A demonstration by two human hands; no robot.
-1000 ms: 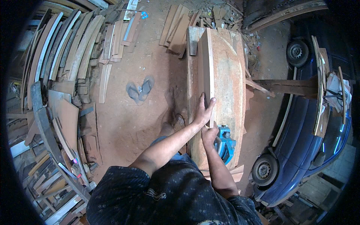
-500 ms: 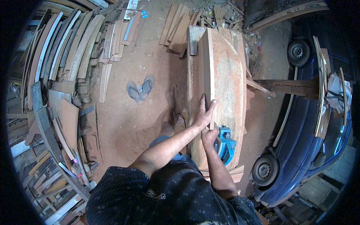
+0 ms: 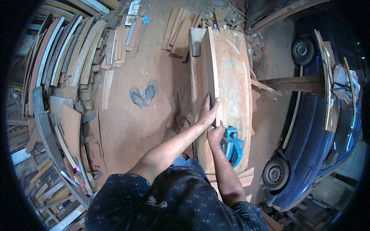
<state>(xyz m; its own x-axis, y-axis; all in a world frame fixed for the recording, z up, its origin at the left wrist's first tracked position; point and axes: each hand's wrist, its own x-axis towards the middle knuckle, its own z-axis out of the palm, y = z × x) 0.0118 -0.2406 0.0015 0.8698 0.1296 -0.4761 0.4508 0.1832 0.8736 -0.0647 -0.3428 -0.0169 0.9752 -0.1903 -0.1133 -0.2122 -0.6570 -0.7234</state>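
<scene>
Pinching a long, pale, squared wooden beam (image 3: 210,73) in the bare left hand (image 3: 208,113), close to its near end. Holding the curled right hand (image 3: 216,134) at that end; cannot tell its grip. Points the beam lengthwise away from the body along a weathered wooden bench (image 3: 234,77), nearer the left edge, with wider surface rightward. Has a turquoise power tool (image 3: 236,146) just beside the right hand. Wears a dark shirt (image 3: 181,204) with illegible white marking (image 3: 157,202).

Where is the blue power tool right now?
In the head view, the blue power tool sits on the wooden bench, right of centre, just right of the right hand.
</scene>
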